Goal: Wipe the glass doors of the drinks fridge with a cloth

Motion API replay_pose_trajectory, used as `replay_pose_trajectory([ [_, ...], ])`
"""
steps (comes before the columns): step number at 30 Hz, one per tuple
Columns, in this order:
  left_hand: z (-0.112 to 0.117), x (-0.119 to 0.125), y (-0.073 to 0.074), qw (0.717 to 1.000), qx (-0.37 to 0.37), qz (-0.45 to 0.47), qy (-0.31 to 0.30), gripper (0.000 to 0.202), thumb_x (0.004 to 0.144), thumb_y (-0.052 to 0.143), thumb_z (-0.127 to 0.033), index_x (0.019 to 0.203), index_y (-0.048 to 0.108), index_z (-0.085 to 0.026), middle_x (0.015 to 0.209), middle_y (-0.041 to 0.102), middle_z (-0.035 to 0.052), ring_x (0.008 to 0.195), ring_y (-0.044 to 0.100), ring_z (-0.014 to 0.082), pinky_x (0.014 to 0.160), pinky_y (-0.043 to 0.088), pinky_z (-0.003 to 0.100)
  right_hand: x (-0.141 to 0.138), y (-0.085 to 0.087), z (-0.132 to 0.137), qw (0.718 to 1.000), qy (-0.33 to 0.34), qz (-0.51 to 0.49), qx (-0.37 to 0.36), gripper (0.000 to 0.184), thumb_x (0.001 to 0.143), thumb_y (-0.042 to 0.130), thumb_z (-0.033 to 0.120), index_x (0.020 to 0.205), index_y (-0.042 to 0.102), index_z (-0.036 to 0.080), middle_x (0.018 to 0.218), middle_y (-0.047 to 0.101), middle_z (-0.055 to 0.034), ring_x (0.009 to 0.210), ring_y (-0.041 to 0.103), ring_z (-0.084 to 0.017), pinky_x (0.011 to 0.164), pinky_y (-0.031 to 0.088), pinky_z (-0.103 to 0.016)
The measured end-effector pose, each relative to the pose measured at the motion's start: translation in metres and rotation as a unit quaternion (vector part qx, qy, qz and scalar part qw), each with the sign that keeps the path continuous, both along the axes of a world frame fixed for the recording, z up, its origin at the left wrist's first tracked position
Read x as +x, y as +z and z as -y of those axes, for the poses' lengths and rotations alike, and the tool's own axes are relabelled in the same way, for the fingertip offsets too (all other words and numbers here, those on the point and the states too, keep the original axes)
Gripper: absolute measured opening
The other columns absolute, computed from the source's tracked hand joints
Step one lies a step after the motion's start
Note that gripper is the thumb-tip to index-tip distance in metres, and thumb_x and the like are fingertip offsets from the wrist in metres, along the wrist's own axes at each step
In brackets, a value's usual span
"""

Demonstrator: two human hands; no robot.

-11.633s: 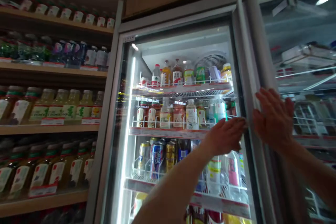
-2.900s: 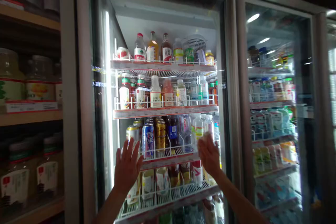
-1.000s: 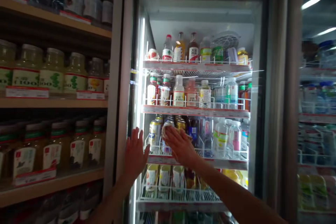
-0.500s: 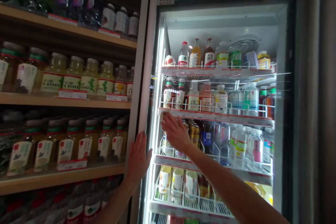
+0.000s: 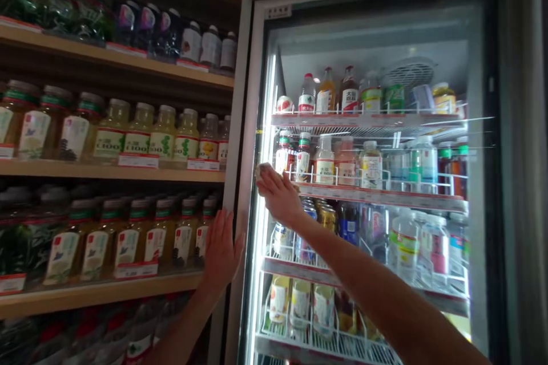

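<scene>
The right hand [image 5: 280,197] lies nearly flat over a pale cloth [image 5: 262,170], holding it against the glass door [image 5: 363,34] with no fingers curled round it; scraps show past the fingertips. The cloth sits by the door's left edge, level with the left corner of the second rack [image 5: 385,197]. The left hand [image 5: 221,248] is empty, its palm spread and apparently braced on the metal post [image 5: 236,137] beside the door.

Because only pressure seems to keep the cloth in place, an eased palm could let it drop, or the frame could snag its edge. A leftward slip of the left hand might knock the juice bottles [image 5: 128,239] near the right end of the wooden shelf [image 5: 107,291].

Behind the glass, the top rack [image 5: 363,120] carries mixed bottles and a green container [image 5: 394,97]; the second, bottles of red, pink and clear drinks. The third holds gold cans [image 5: 326,218] and clear bottles [image 5: 434,251], and the one below, pale yellow bottles [image 5: 300,302]. Their fill levels cannot be told.
</scene>
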State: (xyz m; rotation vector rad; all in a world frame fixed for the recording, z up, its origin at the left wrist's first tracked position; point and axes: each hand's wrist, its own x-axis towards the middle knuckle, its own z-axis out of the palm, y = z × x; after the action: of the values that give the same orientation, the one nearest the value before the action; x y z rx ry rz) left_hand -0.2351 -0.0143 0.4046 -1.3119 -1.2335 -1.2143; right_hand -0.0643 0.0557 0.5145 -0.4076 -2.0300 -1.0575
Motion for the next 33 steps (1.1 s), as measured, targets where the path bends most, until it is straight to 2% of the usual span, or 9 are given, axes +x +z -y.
replay_pose_trajectory([
  [5, -0.006, 0.012, 0.031, 1.0, 0.026, -0.003, -0.006, 0.059, 0.092, 0.038, -0.032, 0.145, 0.016, -0.018, 0.147, 0.032, 0.0167, 0.137, 0.029, 0.0271, 0.108, 0.029, 0.048, 0.002, 0.017, -0.002, 0.995, 0.032, 0.081, 0.05, 0.043, 0.086, 0.046, 0.016, 0.129, 0.048, 0.021, 0.146, 0.038, -0.006, 0.14, 0.023, -0.019, 0.115, 0.015, -0.045],
  [10, -0.015, 0.035, 0.065, 0.999, 0.045, -0.01, -0.025, 0.058, 0.092, 0.036, -0.033, 0.144, 0.018, -0.017, 0.147, 0.032, 0.0176, 0.137, 0.029, 0.0269, 0.107, 0.03, 0.048, 0.009, 0.074, -0.001, 0.998, -0.026, -0.044, 0.028, 0.04, 0.089, 0.042, 0.019, 0.129, 0.049, 0.02, 0.147, 0.036, -0.0082, 0.14, 0.021, -0.024, 0.113, 0.014, -0.052],
  [15, -0.023, 0.054, 0.093, 0.997, 0.049, -0.022, -0.058, 0.057, 0.093, 0.033, -0.036, 0.144, 0.017, -0.018, 0.148, 0.029, 0.0158, 0.138, 0.026, 0.0251, 0.109, 0.027, 0.047, 0.015, 0.114, 0.002, 0.998, -0.051, 0.014, 0.039, 0.039, 0.091, 0.038, 0.023, 0.129, 0.048, 0.024, 0.147, 0.036, -0.0029, 0.14, 0.02, -0.021, 0.114, 0.016, -0.049],
  [18, -0.032, 0.061, 0.111, 0.996, 0.049, -0.026, -0.064, 0.057, 0.093, 0.032, -0.039, 0.144, 0.019, -0.017, 0.148, 0.029, 0.0165, 0.139, 0.024, 0.0254, 0.11, 0.025, 0.047, 0.039, 0.143, 0.0, 0.992, -0.096, -0.074, 0.023, 0.043, 0.09, 0.041, 0.024, 0.134, 0.044, 0.022, 0.15, 0.03, -0.0054, 0.141, 0.018, -0.024, 0.113, 0.018, -0.051],
  [21, -0.037, 0.068, 0.134, 0.995, 0.054, -0.054, -0.067, 0.055, 0.093, 0.031, -0.04, 0.143, 0.023, -0.016, 0.148, 0.031, 0.0161, 0.139, 0.023, 0.0246, 0.111, 0.023, 0.047, 0.095, 0.167, -0.006, 0.979, -0.119, -0.164, 0.032, 0.045, 0.091, 0.039, 0.026, 0.136, 0.041, 0.021, 0.15, 0.03, -0.0075, 0.141, 0.018, -0.024, 0.112, 0.019, -0.051],
  [24, -0.035, 0.074, 0.158, 0.993, 0.063, -0.07, -0.077, 0.055, 0.093, 0.029, -0.041, 0.141, 0.026, -0.015, 0.148, 0.03, 0.015, 0.14, 0.022, 0.0239, 0.112, 0.021, 0.045, 0.165, 0.174, -0.012, 0.953, -0.135, -0.271, 0.032, 0.044, 0.092, 0.037, 0.029, 0.135, 0.042, 0.019, 0.149, 0.031, -0.0102, 0.14, 0.02, -0.026, 0.111, 0.018, -0.052],
  [26, -0.034, 0.08, 0.173, 0.992, 0.069, -0.063, -0.089, 0.056, 0.093, 0.029, -0.042, 0.141, 0.027, -0.014, 0.149, 0.029, 0.0147, 0.14, 0.02, 0.0241, 0.112, 0.02, 0.045, 0.198, 0.171, -0.014, 0.926, -0.145, -0.348, 0.027, 0.046, 0.093, 0.032, 0.03, 0.136, 0.042, 0.015, 0.149, 0.03, -0.0147, 0.14, 0.02, -0.028, 0.11, 0.018, -0.053],
  [29, -0.04, 0.097, 0.189, 0.99, 0.071, -0.052, -0.11, 0.057, 0.092, 0.03, -0.043, 0.141, 0.029, -0.014, 0.149, 0.028, 0.0148, 0.14, 0.02, 0.0251, 0.112, 0.019, 0.046, 0.208, 0.16, -0.012, 0.897, -0.165, -0.409, 0.029, 0.049, 0.094, 0.028, 0.029, 0.136, 0.041, 0.009, 0.147, 0.029, -0.0216, 0.139, 0.019, -0.033, 0.106, 0.023, -0.057],
  [33, -0.06, 0.132, 0.204, 0.986, 0.067, -0.073, -0.136, 0.056, 0.092, 0.03, -0.043, 0.14, 0.032, -0.014, 0.149, 0.028, 0.014, 0.14, 0.019, 0.0262, 0.112, 0.018, 0.049, 0.199, 0.143, -0.015, 0.957, -0.167, -0.225, 0.07, 0.045, 0.091, 0.037, 0.028, 0.135, 0.043, 0.022, 0.149, 0.031, -0.0085, 0.14, 0.02, -0.024, 0.111, 0.025, -0.048],
])
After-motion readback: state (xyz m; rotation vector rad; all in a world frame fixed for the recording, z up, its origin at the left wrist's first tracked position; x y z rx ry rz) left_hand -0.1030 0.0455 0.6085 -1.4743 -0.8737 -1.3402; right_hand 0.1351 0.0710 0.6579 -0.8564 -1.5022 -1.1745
